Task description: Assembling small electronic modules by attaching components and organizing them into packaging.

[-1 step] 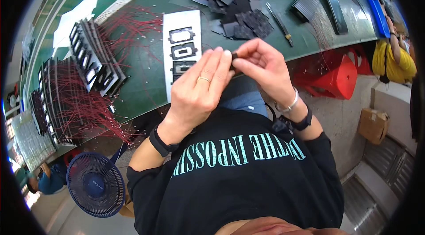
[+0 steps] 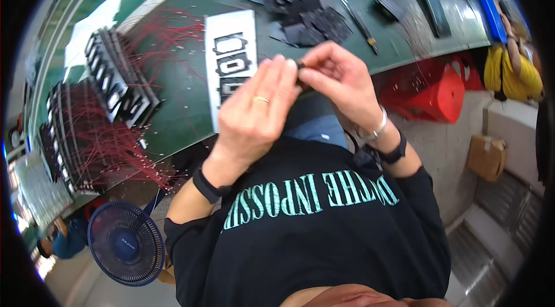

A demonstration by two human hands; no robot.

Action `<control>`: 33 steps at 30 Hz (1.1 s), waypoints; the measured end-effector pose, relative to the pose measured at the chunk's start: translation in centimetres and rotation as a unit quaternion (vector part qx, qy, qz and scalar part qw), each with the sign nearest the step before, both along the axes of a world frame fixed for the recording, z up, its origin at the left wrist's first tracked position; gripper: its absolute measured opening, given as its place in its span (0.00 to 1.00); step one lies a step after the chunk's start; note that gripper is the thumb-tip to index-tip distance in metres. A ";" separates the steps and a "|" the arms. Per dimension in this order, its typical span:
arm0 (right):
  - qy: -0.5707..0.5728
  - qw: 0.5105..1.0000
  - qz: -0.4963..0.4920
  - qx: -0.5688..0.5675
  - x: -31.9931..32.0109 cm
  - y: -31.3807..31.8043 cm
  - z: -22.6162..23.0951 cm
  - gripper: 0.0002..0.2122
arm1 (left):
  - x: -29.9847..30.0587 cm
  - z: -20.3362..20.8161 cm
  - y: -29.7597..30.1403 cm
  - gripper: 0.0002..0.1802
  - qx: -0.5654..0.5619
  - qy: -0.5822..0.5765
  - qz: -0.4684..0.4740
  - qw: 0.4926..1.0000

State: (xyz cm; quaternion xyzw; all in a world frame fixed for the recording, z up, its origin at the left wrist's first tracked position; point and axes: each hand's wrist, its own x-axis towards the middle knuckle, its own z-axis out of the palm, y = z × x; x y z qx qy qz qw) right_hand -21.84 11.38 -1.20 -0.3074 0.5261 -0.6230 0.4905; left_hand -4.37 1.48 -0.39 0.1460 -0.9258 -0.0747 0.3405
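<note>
My left hand (image 2: 254, 116), with a ring on one finger, and my right hand (image 2: 341, 84) meet fingertip to fingertip over the near edge of the green table (image 2: 173, 116). Between the fingertips of both hands sits a small dark piece (image 2: 300, 65), mostly hidden by the fingers. Just behind my left hand lies a white strip (image 2: 231, 58) carrying three black frame-shaped parts. Both wrists wear dark bands; the right one also has a silver bracelet.
A pile of flat black pieces (image 2: 300, 12) lies behind the hands, with a thin hand tool (image 2: 359, 25) beside it. Rows of black frames with red wires (image 2: 115, 84) fill the table's left. Below are a red stool (image 2: 433, 90), a blue fan (image 2: 126, 243) and a cardboard box (image 2: 487, 156).
</note>
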 end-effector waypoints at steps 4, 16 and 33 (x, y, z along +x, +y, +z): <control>0.062 0.996 0.039 -0.054 -1.1 -1.0 1.4 0.08 | 0.0 1.4 -0.1 0.20 0.139 0.025 0.001 0.990; 0.467 0.868 0.136 -0.098 -2.3 2.4 2.3 0.04 | -0.2 1.2 2.1 0.09 0.415 -0.060 -0.078 0.904; 0.602 0.787 -0.105 -0.085 -7.3 -0.1 0.2 0.05 | 0.6 2.7 -5.9 0.09 0.131 -0.097 0.159 0.974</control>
